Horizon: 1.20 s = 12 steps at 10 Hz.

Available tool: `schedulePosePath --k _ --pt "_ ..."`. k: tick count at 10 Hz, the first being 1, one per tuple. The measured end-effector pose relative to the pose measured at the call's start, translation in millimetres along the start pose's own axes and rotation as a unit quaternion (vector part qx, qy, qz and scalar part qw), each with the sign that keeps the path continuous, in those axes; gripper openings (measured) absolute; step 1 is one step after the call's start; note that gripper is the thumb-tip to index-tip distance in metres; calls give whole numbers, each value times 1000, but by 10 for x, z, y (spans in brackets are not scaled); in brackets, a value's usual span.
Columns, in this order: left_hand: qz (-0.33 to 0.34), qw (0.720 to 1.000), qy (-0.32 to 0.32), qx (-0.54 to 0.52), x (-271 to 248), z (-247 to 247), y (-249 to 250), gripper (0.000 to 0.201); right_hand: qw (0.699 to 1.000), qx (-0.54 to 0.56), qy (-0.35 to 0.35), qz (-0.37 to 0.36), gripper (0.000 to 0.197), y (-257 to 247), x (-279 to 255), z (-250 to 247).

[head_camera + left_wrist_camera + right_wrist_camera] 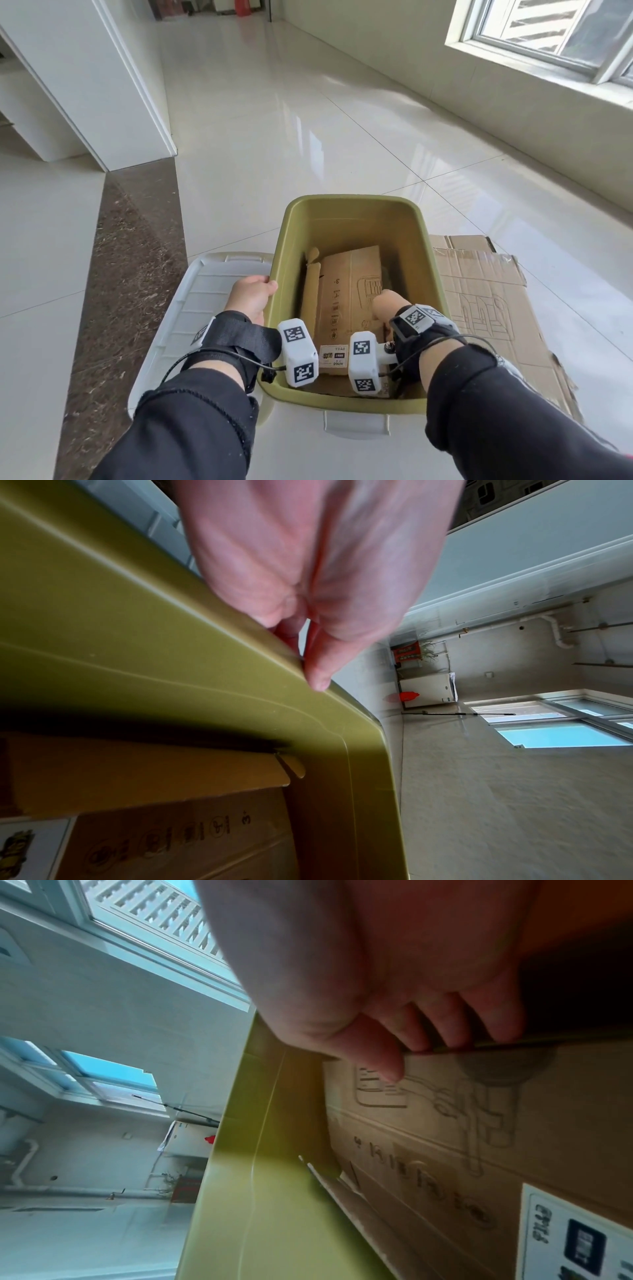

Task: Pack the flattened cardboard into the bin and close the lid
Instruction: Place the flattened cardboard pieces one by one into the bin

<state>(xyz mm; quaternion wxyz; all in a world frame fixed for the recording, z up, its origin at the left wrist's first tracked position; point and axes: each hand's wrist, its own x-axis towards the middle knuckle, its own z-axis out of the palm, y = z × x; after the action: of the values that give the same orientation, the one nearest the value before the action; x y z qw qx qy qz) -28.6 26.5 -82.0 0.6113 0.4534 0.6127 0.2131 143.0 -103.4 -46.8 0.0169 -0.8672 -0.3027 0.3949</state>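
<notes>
Gripping the left rim of the olive-green plastic bin (424,246), the left hand (251,296) is curling its fingers over the edge. The right hand (388,303) is pinching the edge of the flattened brown cardboard (346,294) lying inside the bin. The white plastic lid (191,308) is lying on the floor, touching the bin's left side.

Glossy pale tiled floor (308,120) with a dark speckled stone strip (130,274) along its left side. Directly on it: an olive-green bin (424,260), a white lid (191,301) touching its left side, a flattened cardboard sheet (489,308) touching its right.
</notes>
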Motion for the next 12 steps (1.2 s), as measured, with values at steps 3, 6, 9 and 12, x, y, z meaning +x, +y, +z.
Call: schedulePosePath --k 3,6,9,12 --pt "-3 1000 8 25 -26 -9 63 42 958 284 17 -30 52 156 -120 -191" --pt "8 998 22 51 213 -38 -23 45 930 361 40 -65 43 362 -428 -502" --pt "2 998 13 55 -96 19 107 35 831 554 41 -39 15 812 -444 -924" --pt "7 998 14 63 -159 9 140 38 765 633 109 44 12 1700 -227 -1128"
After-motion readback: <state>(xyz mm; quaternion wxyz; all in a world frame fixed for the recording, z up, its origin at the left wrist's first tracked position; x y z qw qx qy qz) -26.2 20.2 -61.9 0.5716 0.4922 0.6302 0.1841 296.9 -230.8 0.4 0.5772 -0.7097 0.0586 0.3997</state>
